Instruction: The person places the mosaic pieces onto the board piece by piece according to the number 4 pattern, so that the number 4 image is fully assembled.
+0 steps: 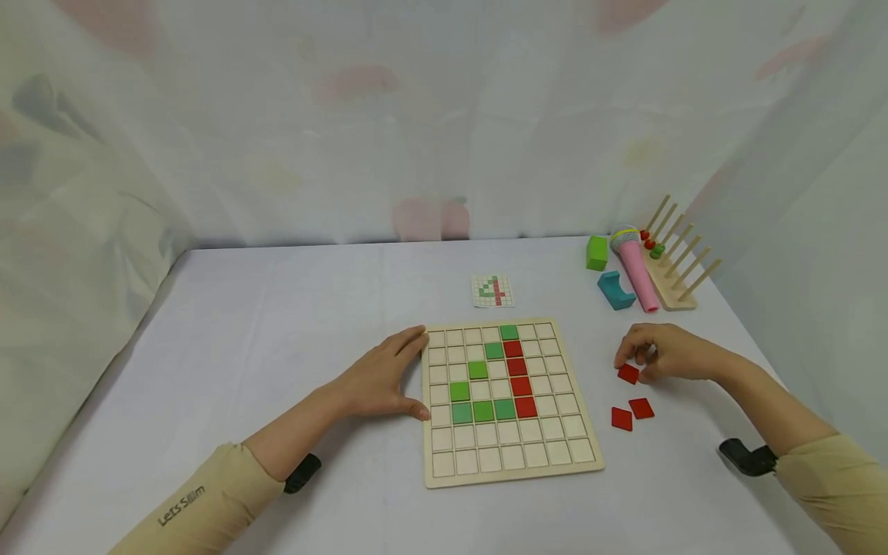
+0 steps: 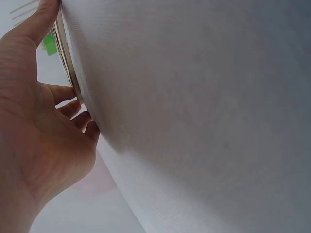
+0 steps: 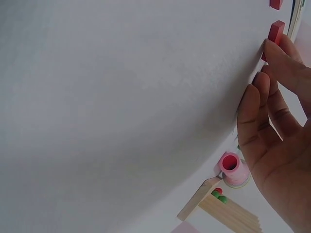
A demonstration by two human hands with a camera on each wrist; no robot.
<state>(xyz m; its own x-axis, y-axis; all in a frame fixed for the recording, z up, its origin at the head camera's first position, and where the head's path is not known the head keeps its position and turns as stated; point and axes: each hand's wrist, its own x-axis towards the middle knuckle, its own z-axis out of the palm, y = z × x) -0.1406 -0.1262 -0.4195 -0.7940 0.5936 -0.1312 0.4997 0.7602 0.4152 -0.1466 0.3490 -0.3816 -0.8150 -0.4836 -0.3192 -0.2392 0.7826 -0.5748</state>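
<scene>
A square wooden grid board (image 1: 513, 455) lies on the table with green tiles (image 1: 478, 370) and red tiles (image 1: 519, 385) in its cells. Along its left edge rests my left hand (image 1: 381, 375), thumb low and fingers at the upper corner. In the left wrist view this hand (image 2: 43, 126) touches the board's edge (image 2: 68, 63). To the right of the board, my right hand (image 1: 669, 352) pinches a red tile (image 1: 628, 374) between thumb and finger, low over the table. The right wrist view shows the thumb against that tile (image 3: 276, 33).
Two loose red tiles (image 1: 621, 418) lie nearer me, right of the board. Behind the board is a small pattern card (image 1: 492, 291). At the back right are a green block (image 1: 597, 253), a teal arch block (image 1: 615, 290), a pink toy microphone (image 1: 638, 270) and a wooden peg stand (image 1: 676, 289).
</scene>
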